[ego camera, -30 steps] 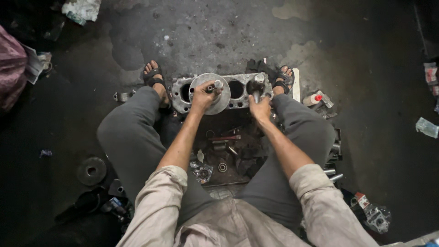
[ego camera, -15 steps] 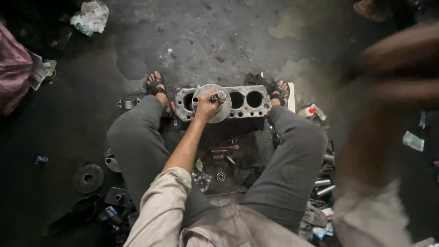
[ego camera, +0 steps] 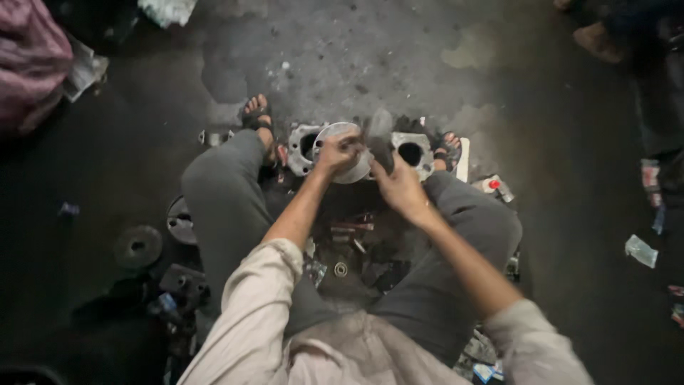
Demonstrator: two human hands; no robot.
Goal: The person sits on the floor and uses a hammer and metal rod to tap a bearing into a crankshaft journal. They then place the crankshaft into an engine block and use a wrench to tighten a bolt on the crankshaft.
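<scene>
Hands grip round disc on engine block.

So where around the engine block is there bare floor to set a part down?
Bare floor lies beyond the engine block, between the sandalled feet and the crumpled rag, and right of the right knee toward the plastic packet. Crowded: between the legs under both hands, and by the left knee's round metal parts.

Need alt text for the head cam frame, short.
Seen from above, a person sits on a dark, stained floor with a grey metal engine block between their sandalled feet. The left hand grips a round metal disc on the block, and the right hand holds a dark, blurred tool beside it. Small metal parts lie between the legs.
</scene>
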